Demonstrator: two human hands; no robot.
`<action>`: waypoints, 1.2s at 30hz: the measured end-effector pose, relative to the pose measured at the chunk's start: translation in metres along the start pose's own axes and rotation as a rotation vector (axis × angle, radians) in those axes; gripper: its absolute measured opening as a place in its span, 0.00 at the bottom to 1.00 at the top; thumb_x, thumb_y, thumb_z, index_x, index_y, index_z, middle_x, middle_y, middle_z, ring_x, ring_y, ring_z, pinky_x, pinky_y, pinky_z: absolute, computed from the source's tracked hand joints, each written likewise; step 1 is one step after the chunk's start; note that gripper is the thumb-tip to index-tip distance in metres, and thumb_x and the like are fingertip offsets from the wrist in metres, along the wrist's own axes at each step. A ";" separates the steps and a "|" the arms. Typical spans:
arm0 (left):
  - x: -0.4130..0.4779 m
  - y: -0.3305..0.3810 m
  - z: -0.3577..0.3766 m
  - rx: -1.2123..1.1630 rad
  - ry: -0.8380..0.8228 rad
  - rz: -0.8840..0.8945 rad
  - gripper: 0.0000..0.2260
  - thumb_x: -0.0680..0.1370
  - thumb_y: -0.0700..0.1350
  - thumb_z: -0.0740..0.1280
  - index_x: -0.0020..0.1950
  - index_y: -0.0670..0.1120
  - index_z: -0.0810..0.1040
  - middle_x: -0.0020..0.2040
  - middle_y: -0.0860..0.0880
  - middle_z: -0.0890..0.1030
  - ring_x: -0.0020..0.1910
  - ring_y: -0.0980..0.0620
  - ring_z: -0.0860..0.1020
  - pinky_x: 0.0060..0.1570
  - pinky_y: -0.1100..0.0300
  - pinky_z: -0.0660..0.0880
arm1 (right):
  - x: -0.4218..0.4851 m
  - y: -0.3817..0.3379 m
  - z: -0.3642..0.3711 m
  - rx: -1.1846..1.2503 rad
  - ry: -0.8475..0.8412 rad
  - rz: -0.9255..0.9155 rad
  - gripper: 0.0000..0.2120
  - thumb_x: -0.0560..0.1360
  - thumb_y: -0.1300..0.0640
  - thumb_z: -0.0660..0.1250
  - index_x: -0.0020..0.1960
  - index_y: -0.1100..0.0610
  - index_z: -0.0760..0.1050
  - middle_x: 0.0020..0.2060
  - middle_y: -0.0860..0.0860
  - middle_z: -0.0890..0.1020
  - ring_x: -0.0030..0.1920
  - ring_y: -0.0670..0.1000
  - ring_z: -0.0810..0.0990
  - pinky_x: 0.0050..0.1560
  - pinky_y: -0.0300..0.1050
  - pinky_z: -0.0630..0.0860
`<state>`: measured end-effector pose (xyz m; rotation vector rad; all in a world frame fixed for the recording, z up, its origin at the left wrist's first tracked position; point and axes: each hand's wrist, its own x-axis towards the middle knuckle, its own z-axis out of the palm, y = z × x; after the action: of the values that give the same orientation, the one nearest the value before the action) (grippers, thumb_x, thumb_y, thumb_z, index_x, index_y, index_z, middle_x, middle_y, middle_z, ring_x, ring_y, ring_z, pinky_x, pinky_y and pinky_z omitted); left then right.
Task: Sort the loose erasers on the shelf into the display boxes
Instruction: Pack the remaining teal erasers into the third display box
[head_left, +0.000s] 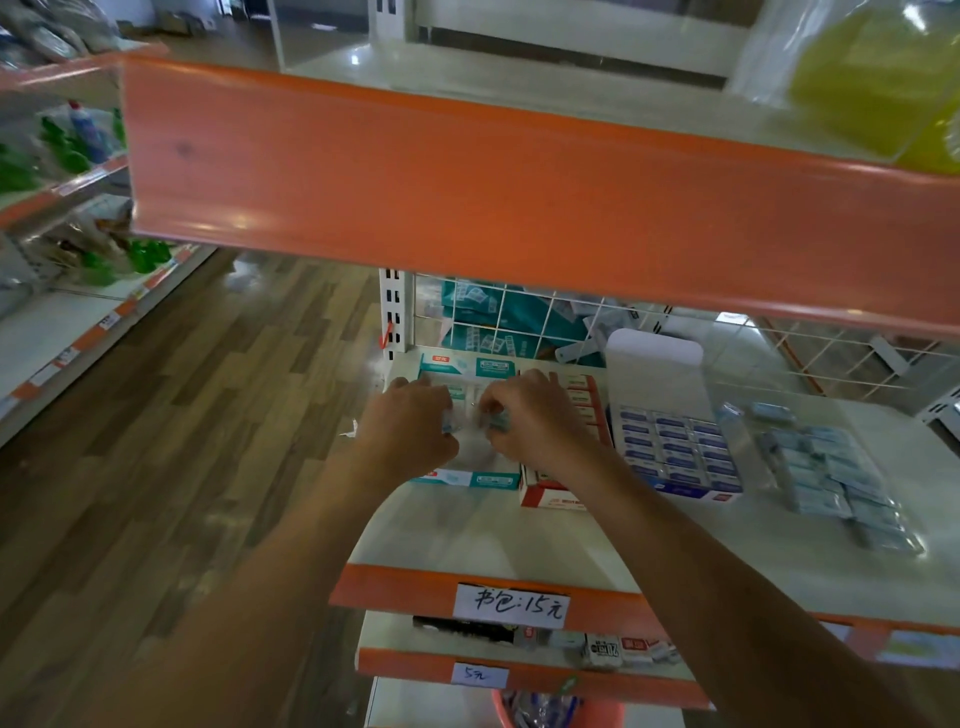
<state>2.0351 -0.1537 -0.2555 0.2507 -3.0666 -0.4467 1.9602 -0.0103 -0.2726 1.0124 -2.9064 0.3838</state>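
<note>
Now both hands reach over the teal display box (470, 479), which stands at the left end of the shelf (493, 535). The left hand (410, 426) has its grip curled round a small wrapped eraser (448, 425), pinched at the fingertips above the box's open top. The right hand (530, 421), just beside it, pinches a second eraser (497, 423) in a narrow grip; both pieces are blurred. A red display box (550, 496) touches the teal one on its right, partly under the right wrist, and a blue display box (675, 449) filled with rows of erasers stands next along. The loose erasers (826, 473) lie heaped in clear plastic farther right. A handwritten price tag (511, 605) hangs on the shelf's orange front edge.
</note>
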 end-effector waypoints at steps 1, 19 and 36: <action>0.001 0.000 0.001 0.007 -0.014 0.000 0.14 0.73 0.46 0.67 0.58 0.46 0.76 0.56 0.49 0.78 0.46 0.53 0.69 0.40 0.61 0.72 | 0.000 -0.001 0.002 -0.039 -0.006 0.006 0.14 0.69 0.53 0.74 0.55 0.49 0.80 0.52 0.50 0.80 0.49 0.52 0.77 0.49 0.45 0.77; 0.005 -0.004 0.006 0.076 -0.037 0.031 0.16 0.73 0.48 0.68 0.59 0.46 0.76 0.56 0.48 0.79 0.47 0.52 0.73 0.39 0.63 0.72 | 0.011 -0.006 0.000 -0.264 -0.057 -0.032 0.11 0.73 0.45 0.69 0.49 0.51 0.82 0.43 0.50 0.80 0.45 0.52 0.73 0.54 0.55 0.73; 0.007 -0.020 0.005 -0.402 0.050 0.017 0.13 0.71 0.33 0.68 0.47 0.48 0.70 0.60 0.45 0.78 0.58 0.41 0.77 0.39 0.61 0.79 | 0.006 -0.002 0.002 -0.208 -0.006 -0.048 0.09 0.72 0.46 0.70 0.46 0.50 0.82 0.45 0.48 0.81 0.48 0.51 0.72 0.57 0.53 0.68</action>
<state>2.0307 -0.1721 -0.2654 0.2156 -2.8419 -1.0167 1.9567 -0.0157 -0.2734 1.0484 -2.8458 0.0742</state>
